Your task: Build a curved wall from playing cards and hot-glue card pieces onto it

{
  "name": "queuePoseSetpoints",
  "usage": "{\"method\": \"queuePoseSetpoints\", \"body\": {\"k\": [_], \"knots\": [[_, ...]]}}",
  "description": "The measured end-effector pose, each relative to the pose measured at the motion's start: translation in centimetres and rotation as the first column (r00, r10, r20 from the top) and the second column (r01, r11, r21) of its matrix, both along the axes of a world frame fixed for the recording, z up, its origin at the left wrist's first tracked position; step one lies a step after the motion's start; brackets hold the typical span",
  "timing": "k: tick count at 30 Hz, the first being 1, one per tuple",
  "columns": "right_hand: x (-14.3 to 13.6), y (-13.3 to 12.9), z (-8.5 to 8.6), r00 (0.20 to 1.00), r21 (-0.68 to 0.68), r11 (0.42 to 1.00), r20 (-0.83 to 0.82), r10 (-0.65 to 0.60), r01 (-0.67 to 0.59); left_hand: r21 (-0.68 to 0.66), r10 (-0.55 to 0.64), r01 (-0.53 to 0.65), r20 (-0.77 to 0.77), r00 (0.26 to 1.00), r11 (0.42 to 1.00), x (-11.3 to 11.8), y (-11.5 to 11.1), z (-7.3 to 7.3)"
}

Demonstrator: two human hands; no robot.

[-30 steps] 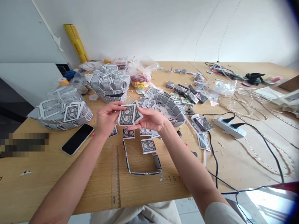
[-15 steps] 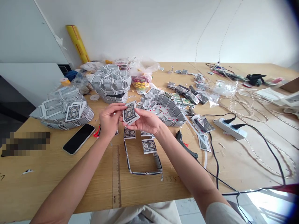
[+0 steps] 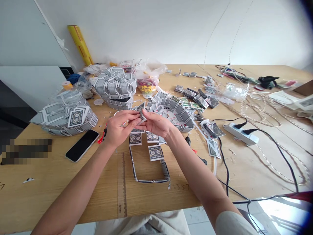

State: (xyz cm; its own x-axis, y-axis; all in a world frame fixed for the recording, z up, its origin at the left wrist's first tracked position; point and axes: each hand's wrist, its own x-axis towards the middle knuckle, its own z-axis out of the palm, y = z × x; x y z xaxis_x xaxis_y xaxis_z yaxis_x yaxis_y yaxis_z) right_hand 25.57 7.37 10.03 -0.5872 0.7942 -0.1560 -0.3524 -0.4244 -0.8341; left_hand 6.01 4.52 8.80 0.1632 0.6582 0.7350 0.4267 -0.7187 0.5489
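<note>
Both hands meet above the middle of the table, around a few patterned playing cards [image 3: 141, 109]. My left hand [image 3: 123, 125] pinches the cards from the left with closed fingers. On the right side my right hand [image 3: 156, 123] grips them too, its thumb on the near face. Fingers hide much of the cards. Below the hands lies a rectangular frame of folded cards [image 3: 151, 181], with flat card pieces [image 3: 156, 152] along its upper part. Behind my right hand is a grey card basket [image 3: 182, 114] holding loose cards.
A phone [image 3: 82, 145] and a card-covered box [image 3: 70, 114] are on the left, a lidded card box [image 3: 116, 86] behind. A clear ruler [image 3: 122, 186] lies near the front edge. To the right are a glue gun [image 3: 187, 141], a power strip [image 3: 241, 133] and cables.
My left hand has moved right, closer to my right hand. The held cards have turned, so their patterned back shows less. My right forearm now covers more of the glue gun.
</note>
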Motion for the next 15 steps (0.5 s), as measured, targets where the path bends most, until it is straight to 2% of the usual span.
{"method": "queuePoseSetpoints", "body": {"k": [2,6,11,15], "knots": [[0.2,0.1,0.2,0.999,0.033,0.998,0.014,-0.045,0.045,0.01,0.023,-0.023,-0.028,0.999,1.0,0.0,0.1,0.0],[0.6,0.5,0.3,0.987,0.072,0.986,0.033,-0.156,0.153,-0.062,0.05,-0.06,-0.152,0.987,0.996,-0.3,0.7,-0.5],[1.1,1.1,-0.3,0.947,0.185,0.944,0.121,-0.298,0.273,-0.193,0.063,-0.141,-0.36,0.931,0.971,-1.2,2.1,-2.6],[1.4,1.1,-0.1,0.929,0.25,0.937,0.217,-0.3,0.244,-0.295,-0.006,-0.132,-0.423,0.906,0.946,-1.8,2.9,-4.3]]}}
